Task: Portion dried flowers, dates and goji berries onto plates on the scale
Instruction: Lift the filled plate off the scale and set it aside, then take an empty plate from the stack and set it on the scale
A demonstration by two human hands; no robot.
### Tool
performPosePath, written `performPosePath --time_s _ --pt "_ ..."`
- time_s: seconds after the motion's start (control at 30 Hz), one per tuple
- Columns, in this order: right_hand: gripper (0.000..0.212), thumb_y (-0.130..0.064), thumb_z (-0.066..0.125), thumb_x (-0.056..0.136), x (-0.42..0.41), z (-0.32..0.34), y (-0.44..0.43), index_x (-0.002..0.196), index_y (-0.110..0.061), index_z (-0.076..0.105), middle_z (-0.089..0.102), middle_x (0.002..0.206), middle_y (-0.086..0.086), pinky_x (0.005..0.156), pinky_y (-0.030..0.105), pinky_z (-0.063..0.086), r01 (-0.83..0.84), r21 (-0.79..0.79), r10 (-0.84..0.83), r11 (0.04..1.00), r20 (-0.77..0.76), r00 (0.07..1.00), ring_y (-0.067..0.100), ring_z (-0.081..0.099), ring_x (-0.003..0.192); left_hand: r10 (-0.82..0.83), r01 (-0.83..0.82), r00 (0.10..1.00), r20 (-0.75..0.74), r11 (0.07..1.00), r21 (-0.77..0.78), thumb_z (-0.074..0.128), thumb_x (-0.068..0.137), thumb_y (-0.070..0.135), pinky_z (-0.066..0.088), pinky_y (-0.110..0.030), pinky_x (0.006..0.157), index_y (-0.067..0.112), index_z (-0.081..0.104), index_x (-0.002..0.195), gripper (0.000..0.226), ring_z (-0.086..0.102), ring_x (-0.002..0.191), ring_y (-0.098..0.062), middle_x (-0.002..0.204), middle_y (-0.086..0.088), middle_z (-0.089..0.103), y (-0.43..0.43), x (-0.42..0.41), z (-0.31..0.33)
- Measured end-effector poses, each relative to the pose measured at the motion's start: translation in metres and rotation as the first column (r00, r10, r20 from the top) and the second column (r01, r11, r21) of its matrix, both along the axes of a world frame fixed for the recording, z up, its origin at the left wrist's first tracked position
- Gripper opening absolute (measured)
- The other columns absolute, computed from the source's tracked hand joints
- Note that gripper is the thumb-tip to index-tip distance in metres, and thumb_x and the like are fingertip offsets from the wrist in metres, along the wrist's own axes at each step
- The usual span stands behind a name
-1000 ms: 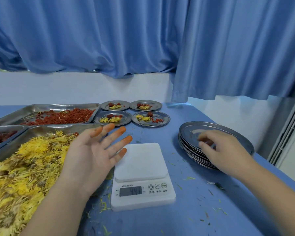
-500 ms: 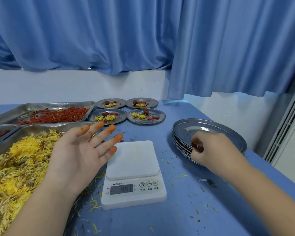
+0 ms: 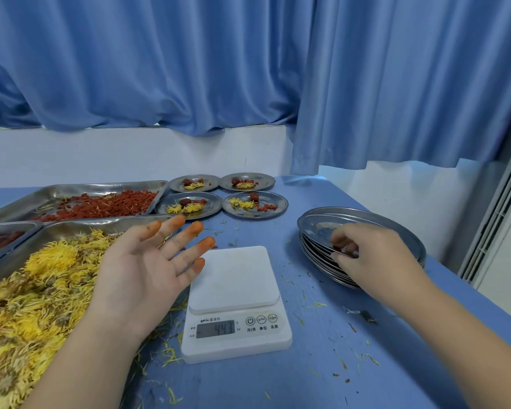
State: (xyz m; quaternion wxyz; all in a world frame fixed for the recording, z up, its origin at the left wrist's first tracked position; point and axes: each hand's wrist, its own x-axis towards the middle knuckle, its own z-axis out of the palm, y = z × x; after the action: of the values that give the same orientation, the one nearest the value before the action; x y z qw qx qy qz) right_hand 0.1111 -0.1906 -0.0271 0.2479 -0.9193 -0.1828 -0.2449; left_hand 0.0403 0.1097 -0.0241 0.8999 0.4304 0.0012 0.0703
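With my right hand [image 3: 375, 258] pinching the top rim of the stack of plates [image 3: 366, 215] at the right and my left hand [image 3: 142, 270] spread empty beside the bare scale [image 3: 233, 290], I worry two nested plates lift together, or the scale's non-zero reading skews the portion.

Blue pleated curtains [image 3: 248, 69] hang across the back and right, a white wall [image 3: 101, 154] below them, a blue-topped counter [image 3: 307, 379] in front, a white ribbed panel [image 3: 496, 225] far right, even soft light.
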Motion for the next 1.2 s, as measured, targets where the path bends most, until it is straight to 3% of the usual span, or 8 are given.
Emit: performPosePath --time_s 0.2,0.33,0.5,0.7,0.83,1.2 --pt "0.019 -0.001 0.077 0.071 -0.004 0.006 -0.002 0.071 -0.013 0.062 0.059 0.067 -0.001 0.058 0.038 0.048 -0.035 -0.171 0.074 0.985 0.225 0.972 0.025 0.054 0.067 0.001 -0.001 1.0 -0.006 1.0 -0.002 0.049 0.09 0.033 0.048 -0.044 0.085 0.015 0.065 0.108 0.03 0.068 0.105 -0.036 0.112 -0.011 0.071 0.0 0.0 0.0" --pt "0.021 0.004 0.074 0.071 -0.006 0.011 -0.001 0.065 -0.007 0.058 0.054 0.063 0.003 0.056 0.035 0.041 -0.048 -0.151 0.11 0.987 0.433 0.895 0.029 0.048 0.06 0.018 -0.017 1.0 -0.01 1.0 0.004 0.049 0.089 0.033 0.047 -0.043 0.085 0.016 0.066 0.106 0.029 0.07 0.1 -0.033 0.108 -0.009 0.072 -0.001 -0.001 0.001" --pt "0.015 0.0 0.062 0.078 -0.02 0.007 0.013 0.065 -0.006 0.062 0.059 0.067 0.002 0.06 0.04 0.04 -0.184 -0.214 0.275 0.959 0.554 0.786 0.03 0.049 0.064 0.248 -0.248 0.967 -0.057 0.969 0.01 0.046 0.09 0.028 0.045 -0.033 0.073 0.019 0.065 0.098 0.022 0.069 0.074 -0.019 0.088 -0.001 0.07 -0.003 -0.002 0.001" --pt "0.02 0.012 0.065 0.063 -0.044 -0.012 0.053 0.059 -0.007 0.061 0.055 0.06 0.005 0.049 0.036 0.039 -0.252 -0.365 0.43 0.896 0.577 0.694 0.026 0.043 0.055 0.426 -0.428 0.903 -0.063 0.903 -0.025 0.045 0.09 0.026 0.042 -0.028 0.066 0.019 0.063 0.094 0.019 0.059 0.068 -0.016 0.077 0.002 0.064 -0.001 -0.004 0.003" --pt "0.022 0.012 0.065 0.058 -0.046 -0.024 0.066 0.058 -0.009 0.061 0.055 0.059 0.003 0.046 0.033 0.038 -0.274 -0.418 0.476 0.866 0.521 0.709 0.024 0.041 0.052 0.439 -0.44 0.897 -0.052 0.898 -0.019 0.045 0.09 0.026 0.042 -0.028 0.065 0.019 0.062 0.093 0.019 0.059 0.065 -0.015 0.073 0.003 0.065 -0.003 -0.003 0.004" --pt "0.024 0.012 0.067 0.054 -0.042 -0.033 0.072 0.06 -0.011 0.063 0.059 0.061 0.0 0.041 0.031 0.039 -0.253 -0.385 0.433 0.888 0.511 0.742 0.025 0.044 0.049 0.428 -0.429 0.902 -0.051 0.903 -0.006 0.045 0.091 0.025 0.041 -0.028 0.063 0.017 0.063 0.093 0.02 0.057 0.064 -0.015 0.074 0.002 0.064 -0.004 -0.004 0.005"
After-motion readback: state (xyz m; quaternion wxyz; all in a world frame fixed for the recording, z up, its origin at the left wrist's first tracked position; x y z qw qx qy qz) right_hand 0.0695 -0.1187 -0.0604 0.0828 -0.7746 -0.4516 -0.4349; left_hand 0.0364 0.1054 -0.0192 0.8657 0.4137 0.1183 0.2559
